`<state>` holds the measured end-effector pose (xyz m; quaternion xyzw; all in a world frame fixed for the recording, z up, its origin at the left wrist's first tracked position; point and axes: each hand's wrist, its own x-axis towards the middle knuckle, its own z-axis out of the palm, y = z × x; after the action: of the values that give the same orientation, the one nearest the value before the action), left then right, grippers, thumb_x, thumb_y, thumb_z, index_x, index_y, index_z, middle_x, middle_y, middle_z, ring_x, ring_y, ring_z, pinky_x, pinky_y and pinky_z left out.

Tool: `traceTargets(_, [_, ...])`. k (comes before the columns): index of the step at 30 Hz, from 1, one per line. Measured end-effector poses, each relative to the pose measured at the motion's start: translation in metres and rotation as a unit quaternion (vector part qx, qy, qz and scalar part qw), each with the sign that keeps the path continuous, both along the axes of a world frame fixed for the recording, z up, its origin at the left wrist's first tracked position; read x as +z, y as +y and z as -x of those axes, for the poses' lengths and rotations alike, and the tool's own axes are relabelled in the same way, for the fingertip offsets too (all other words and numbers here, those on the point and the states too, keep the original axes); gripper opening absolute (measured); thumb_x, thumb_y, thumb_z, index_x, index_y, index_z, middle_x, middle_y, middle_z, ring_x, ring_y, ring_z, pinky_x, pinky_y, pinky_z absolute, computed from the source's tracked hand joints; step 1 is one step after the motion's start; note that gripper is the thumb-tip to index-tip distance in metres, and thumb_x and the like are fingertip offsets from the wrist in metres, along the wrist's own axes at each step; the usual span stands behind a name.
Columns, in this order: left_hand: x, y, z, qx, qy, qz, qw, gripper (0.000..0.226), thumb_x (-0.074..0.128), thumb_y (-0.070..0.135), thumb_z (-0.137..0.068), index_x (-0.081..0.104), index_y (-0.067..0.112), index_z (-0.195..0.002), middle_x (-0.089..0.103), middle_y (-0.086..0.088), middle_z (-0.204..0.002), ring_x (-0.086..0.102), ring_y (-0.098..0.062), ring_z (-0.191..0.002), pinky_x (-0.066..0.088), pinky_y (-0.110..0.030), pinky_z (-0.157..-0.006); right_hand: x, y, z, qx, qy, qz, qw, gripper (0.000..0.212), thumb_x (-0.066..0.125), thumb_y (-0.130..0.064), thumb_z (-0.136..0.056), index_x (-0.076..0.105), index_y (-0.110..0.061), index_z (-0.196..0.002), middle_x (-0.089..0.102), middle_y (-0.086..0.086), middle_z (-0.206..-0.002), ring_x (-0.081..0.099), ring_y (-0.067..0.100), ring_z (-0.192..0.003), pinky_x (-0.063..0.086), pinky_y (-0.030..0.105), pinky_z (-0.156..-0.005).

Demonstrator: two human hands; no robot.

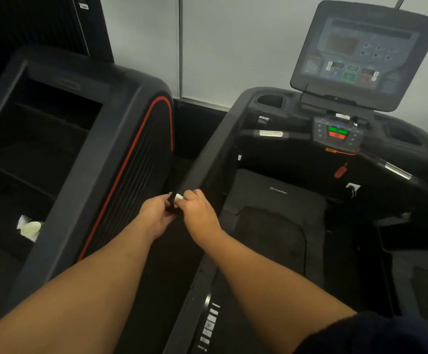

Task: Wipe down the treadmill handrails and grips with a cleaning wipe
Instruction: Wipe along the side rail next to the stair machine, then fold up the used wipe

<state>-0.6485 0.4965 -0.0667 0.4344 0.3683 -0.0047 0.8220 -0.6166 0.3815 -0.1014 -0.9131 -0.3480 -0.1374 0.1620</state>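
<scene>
A dark treadmill fills the right of the head view. Its left handrail (209, 154) slopes down toward me and ends between my hands. My right hand (199, 212) curls over the rail's near end and pinches a small white cleaning wipe (178, 197) against it. My left hand (156, 215) grips the rail end from the left, fingers curled round it. Most of the wipe is hidden under my fingers. A front grip bar (271, 134) with a silver sensor sits below the console, and a matching right grip (396, 171) lies at the far right.
The console screen (361, 54) stands at the upper right, with green and red buttons (338, 132) under it and a red safety clip (340, 171) hanging. A second black machine with a red stripe (121, 169) stands close on the left. Crumpled white tissue (29, 227) lies inside it.
</scene>
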Motion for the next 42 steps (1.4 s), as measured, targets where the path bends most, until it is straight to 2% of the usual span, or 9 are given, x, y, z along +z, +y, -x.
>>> traceTargets(4, [-0.004,-0.001,0.001,0.032,-0.005,0.017,0.999,0.029,0.049,0.005,-0.103,0.058,0.004,-0.131,0.06,-0.017,-0.122,0.061,-0.032,-0.122,0.05,-0.045,-0.105,-0.007,0.0,-0.017,-0.113,0.041,-0.046,0.992,0.031,0.066,-0.006,-0.085,0.068,-0.016,-0.114,0.058,0.002,-0.102,0.049,0.018,-0.098,0.044,0.026,-0.079])
traceTargets(11, [-0.017,-0.002,-0.007,0.024,0.005,-0.036,0.999,0.031,0.055,0.006,-0.102,0.064,0.013,-0.13,0.06,-0.015,-0.132,0.063,-0.027,-0.112,0.052,-0.041,-0.101,-0.035,-0.002,0.016,-0.062,0.083,-0.149,0.983,0.03,0.056,-0.005,-0.094,0.068,-0.017,-0.118,0.057,0.0,-0.106,0.048,0.007,-0.094,0.042,0.021,-0.082])
traceTargets(16, [-0.017,-0.002,-0.006,0.038,0.017,-0.038,0.998,0.034,0.052,0.005,-0.103,0.063,0.014,-0.133,0.057,-0.013,-0.137,0.056,-0.029,-0.128,0.048,-0.044,-0.108,-0.027,0.007,-0.016,-0.248,0.135,-0.27,0.92,0.018,0.062,-0.026,-0.092,0.069,-0.01,-0.088,0.06,0.008,-0.091,0.056,0.015,-0.076,0.044,0.025,-0.068])
traceTargets(21, [-0.016,-0.003,-0.002,0.029,0.013,-0.033,0.999,0.032,0.052,0.002,-0.101,0.065,0.013,-0.129,0.061,-0.012,-0.126,0.061,-0.028,-0.12,0.051,-0.043,-0.105,-0.033,0.007,0.018,-0.148,0.15,-0.219,0.953,0.032,0.054,-0.011,-0.097,0.064,-0.024,-0.124,0.053,-0.008,-0.104,0.043,0.0,-0.092,0.045,0.018,-0.085])
traceTargets(25, [-0.012,-0.002,0.001,0.027,0.025,-0.07,0.997,0.021,0.062,0.009,-0.097,0.069,0.016,-0.115,0.064,-0.006,-0.11,0.064,-0.026,-0.11,0.053,-0.046,-0.101,-0.036,-0.004,0.019,-0.103,0.157,-0.199,0.962,0.036,0.057,-0.009,-0.095,0.062,-0.025,-0.127,0.052,-0.009,-0.106,0.044,-0.003,-0.092,0.043,0.014,-0.083])
traceTargets(29, [0.004,-0.005,-0.004,0.022,0.007,-0.223,0.974,0.02,0.063,0.03,-0.097,0.075,0.016,-0.103,0.069,0.006,-0.098,0.056,-0.008,-0.088,0.04,-0.031,-0.083,-0.017,-0.008,0.012,-0.142,0.163,-0.24,0.946,0.03,0.056,-0.013,-0.097,0.066,-0.02,-0.124,0.055,-0.01,-0.105,0.053,0.007,-0.099,0.051,0.025,-0.087])
traceTargets(33, [0.032,-0.016,-0.019,-0.074,-0.074,-0.36,0.927,0.026,0.064,0.039,-0.097,0.076,0.015,-0.098,0.073,0.0,-0.097,0.066,-0.016,-0.096,0.052,-0.034,-0.085,0.01,-0.023,0.003,-0.174,0.143,-0.317,0.921,0.025,0.053,-0.022,-0.099,0.067,-0.021,-0.12,0.056,-0.013,-0.104,0.055,0.007,-0.099,0.052,0.025,-0.086])
traceTargets(37, [0.05,-0.049,-0.033,-0.212,-0.138,-0.339,0.906,0.029,0.069,0.034,-0.094,0.072,0.011,-0.112,0.076,-0.004,-0.1,0.074,-0.018,-0.095,0.059,-0.036,-0.089,0.035,-0.052,0.0,-0.171,0.114,-0.348,0.914,0.027,0.052,-0.022,-0.1,0.065,-0.021,-0.124,0.058,-0.014,-0.105,0.051,0.006,-0.101,0.047,0.02,-0.084])
traceTargets(42, [0.051,-0.098,-0.052,-0.263,-0.154,-0.332,0.893,0.017,0.067,0.005,-0.094,0.074,0.007,-0.108,0.075,-0.012,-0.106,0.074,-0.023,-0.096,0.061,-0.039,-0.087,0.046,-0.111,0.002,-0.185,0.13,-0.397,0.889,0.028,0.053,-0.031,-0.098,0.069,-0.021,-0.119,0.066,-0.011,-0.106,0.058,0.004,-0.101,0.051,0.022,-0.084])
